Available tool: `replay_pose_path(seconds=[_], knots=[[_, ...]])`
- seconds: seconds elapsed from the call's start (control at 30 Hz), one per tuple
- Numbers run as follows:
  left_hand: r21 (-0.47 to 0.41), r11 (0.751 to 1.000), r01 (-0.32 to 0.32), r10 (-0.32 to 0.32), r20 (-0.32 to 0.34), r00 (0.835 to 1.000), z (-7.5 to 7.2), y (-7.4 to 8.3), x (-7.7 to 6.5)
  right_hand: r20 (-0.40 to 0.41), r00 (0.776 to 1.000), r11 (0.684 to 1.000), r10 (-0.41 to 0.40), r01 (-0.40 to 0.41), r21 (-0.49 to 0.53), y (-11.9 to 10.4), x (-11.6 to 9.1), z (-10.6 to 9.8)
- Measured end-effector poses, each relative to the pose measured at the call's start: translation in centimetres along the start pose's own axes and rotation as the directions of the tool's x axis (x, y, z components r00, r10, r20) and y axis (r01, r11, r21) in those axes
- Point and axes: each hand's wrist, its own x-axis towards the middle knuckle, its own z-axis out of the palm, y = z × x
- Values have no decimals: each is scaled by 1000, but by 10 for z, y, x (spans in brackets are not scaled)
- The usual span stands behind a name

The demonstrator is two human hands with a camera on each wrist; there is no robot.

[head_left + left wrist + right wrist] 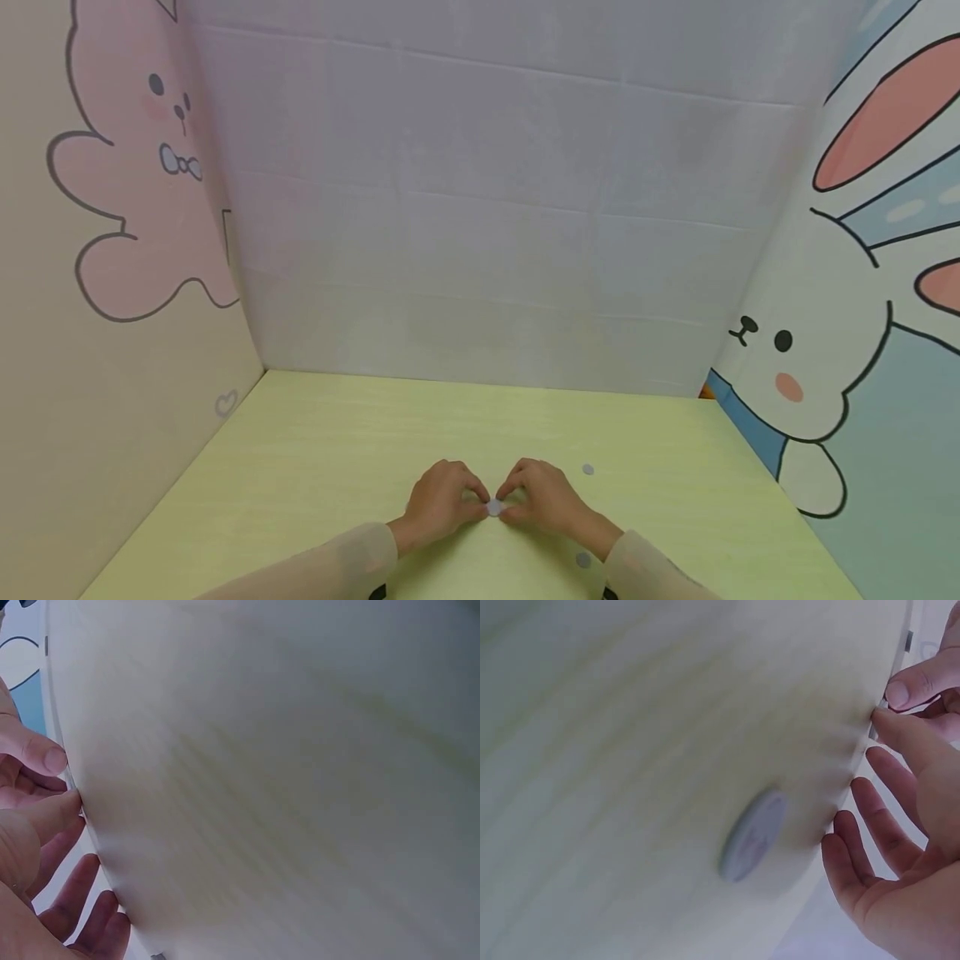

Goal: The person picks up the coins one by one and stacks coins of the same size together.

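A small round grey disc [493, 507] lies on the pale yellow table between both hands. My left hand [442, 502] pinches its left edge with thumb and forefinger. From the opposite side, my right hand [550, 500] holds the right edge the same way. In the right wrist view, the other fingers of the right hand [900, 847] touch down on the tabletop. The left hand [56, 877] shows at the left border of the left wrist view, fingertips at the table surface. The disc there is mostly hidden by the fingers.
Two more grey discs lie on the table [337, 433]: a far disc [588, 469] beyond the right hand and a near disc [583, 560] beside the right forearm. A plain back wall [480, 208] and side panels with a printed bear [142, 192] and rabbit [817, 350] enclose it.
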Motion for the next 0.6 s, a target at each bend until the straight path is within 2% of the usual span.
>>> replay_pose_path(seconds=[0.33, 0.6], knots=[[-4, 1000, 25, -24, 9, 1000, -4, 4, -1, 103, 993, 997, -54, 48, 64, 5, -13, -20], [-28, 999, 31, -31, 13, 999, -4, 5, -2, 77, 997, 992, -25, 15, 124, 16, -46, -48]])
